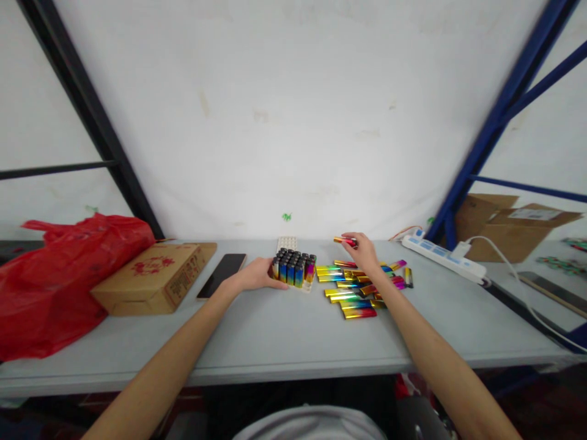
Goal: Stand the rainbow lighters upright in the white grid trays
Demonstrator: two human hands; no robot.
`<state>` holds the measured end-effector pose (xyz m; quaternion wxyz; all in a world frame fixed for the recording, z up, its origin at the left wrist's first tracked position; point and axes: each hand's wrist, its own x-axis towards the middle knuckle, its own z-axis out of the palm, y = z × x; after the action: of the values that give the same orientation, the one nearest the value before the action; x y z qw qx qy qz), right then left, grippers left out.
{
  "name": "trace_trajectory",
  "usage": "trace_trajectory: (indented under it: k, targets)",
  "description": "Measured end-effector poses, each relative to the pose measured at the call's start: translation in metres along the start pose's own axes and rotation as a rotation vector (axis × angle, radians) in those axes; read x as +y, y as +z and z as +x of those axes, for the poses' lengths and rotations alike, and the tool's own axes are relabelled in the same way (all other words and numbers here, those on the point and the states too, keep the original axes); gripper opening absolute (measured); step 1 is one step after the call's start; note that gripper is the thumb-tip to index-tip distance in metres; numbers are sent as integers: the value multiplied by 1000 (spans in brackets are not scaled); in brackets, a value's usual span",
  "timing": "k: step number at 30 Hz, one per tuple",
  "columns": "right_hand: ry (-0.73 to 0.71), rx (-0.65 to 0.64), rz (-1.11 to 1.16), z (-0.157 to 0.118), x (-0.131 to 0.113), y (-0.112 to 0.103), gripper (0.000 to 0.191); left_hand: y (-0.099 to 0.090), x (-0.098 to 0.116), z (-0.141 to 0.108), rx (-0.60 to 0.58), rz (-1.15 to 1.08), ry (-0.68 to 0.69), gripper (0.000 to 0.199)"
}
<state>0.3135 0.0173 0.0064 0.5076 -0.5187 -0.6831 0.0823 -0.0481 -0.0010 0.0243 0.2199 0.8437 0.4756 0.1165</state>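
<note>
A block of black-topped, shiny coloured lighters (292, 270) stands upright, packed in rows in a pale tray (308, 287). My left hand (257, 275) grips the left end of this block, thumb at the front and fingers curled behind. Between the fingertips of my right hand (364, 250) is a single lighter (342, 240), held roughly level above the table, gold end pointing left. Below that hand lies a loose pile of metallic rainbow lighters (346, 294), most of them on their sides. Behind the block sits a pale holed tray (287, 243).
To the left are a black phone (223, 275), a cardboard box (151, 278) with red print and a red plastic bag (68, 275). A white power strip (443, 260) with a plugged-in cable lies at the right, near an open carton (499, 229). Blue posts (499, 116) rise there.
</note>
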Motion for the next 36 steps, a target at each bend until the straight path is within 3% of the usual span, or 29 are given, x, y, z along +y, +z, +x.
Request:
trace_trajectory:
  k: [2, 5, 12, 17, 22, 27, 32, 36]
  targets:
    - [150, 33, 258, -5, -10, 9, 45, 0, -1, 0, -3, 3, -2, 72]
    - [316, -20, 564, -16, -30, 18, 53, 0, 0, 0, 1, 24, -3, 70]
    - [379, -247, 768, -31, -77, 21, 50, -1, 4, -1, -1, 22, -6, 69]
    - [310, -377, 556, -41, -81, 30, 46, -1, 5, -1, 10, 17, 0, 69]
    - [77, -315, 213, -50, -85, 37, 55, -1, 5, -1, -1, -16, 19, 69]
    - [92, -290, 75, -53, -90, 38, 55, -2, 6, -1, -7, -47, 21, 69]
    - [96, -185, 9, -53, -87, 41, 44, -2, 8, -3, 1, -42, 33, 69]
    - [74, -189, -17, -54, -88, 41, 44, -3, 7, -3, -1, -48, 45, 71]
